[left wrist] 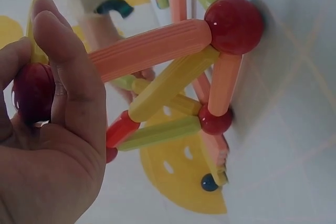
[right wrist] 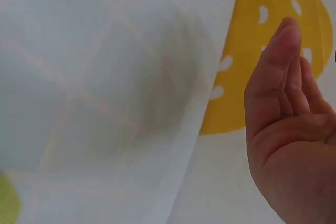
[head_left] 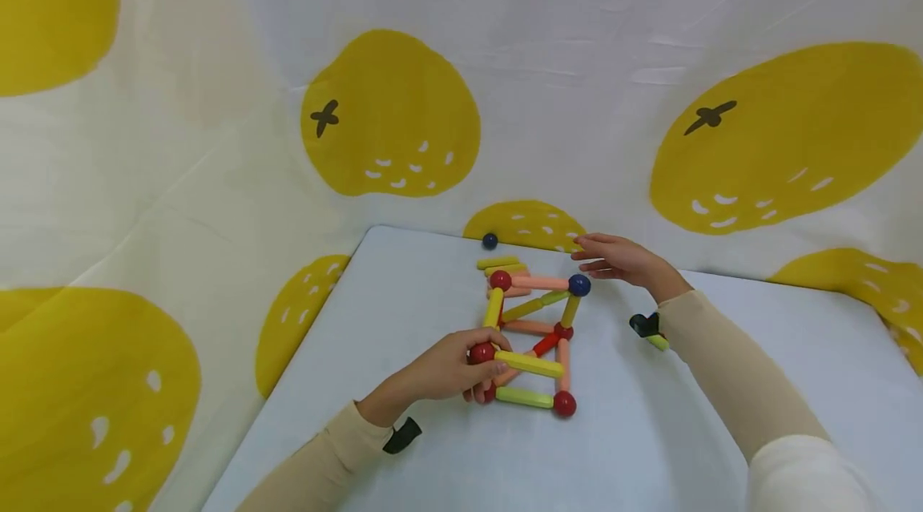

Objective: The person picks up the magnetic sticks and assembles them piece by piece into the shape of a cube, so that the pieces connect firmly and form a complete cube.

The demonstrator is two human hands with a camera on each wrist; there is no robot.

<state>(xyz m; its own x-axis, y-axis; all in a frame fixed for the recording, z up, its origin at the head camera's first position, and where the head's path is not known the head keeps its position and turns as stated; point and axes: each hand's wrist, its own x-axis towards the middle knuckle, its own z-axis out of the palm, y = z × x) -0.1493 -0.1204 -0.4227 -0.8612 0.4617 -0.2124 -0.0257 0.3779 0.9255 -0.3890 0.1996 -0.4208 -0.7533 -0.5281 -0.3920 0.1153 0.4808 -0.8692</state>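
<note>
A box-shaped frame of coloured toy sticks and balls stands on the table. My left hand (head_left: 456, 366) grips a red ball (head_left: 481, 354) at its upper near-left corner, from which a yellow stick (head_left: 530, 364) runs right. In the left wrist view, finger and thumb curl round that red ball (left wrist: 34, 92). A red ball (head_left: 565, 404) and a light green stick (head_left: 525, 397) form the lower near edge. My right hand (head_left: 622, 260) is in the air with fingers extended, holding nothing. Nearest to it is the frame's blue ball (head_left: 579, 285), apart from the fingers.
Behind the frame lie loose sticks, among them a yellow stick (head_left: 497, 262). A dark blue ball (head_left: 490, 240) sits at the far edge of the white table (head_left: 404, 296). Under the right forearm a light green stick (head_left: 658, 342) partly shows. A fruit-patterned cloth (head_left: 562, 119) hangs behind.
</note>
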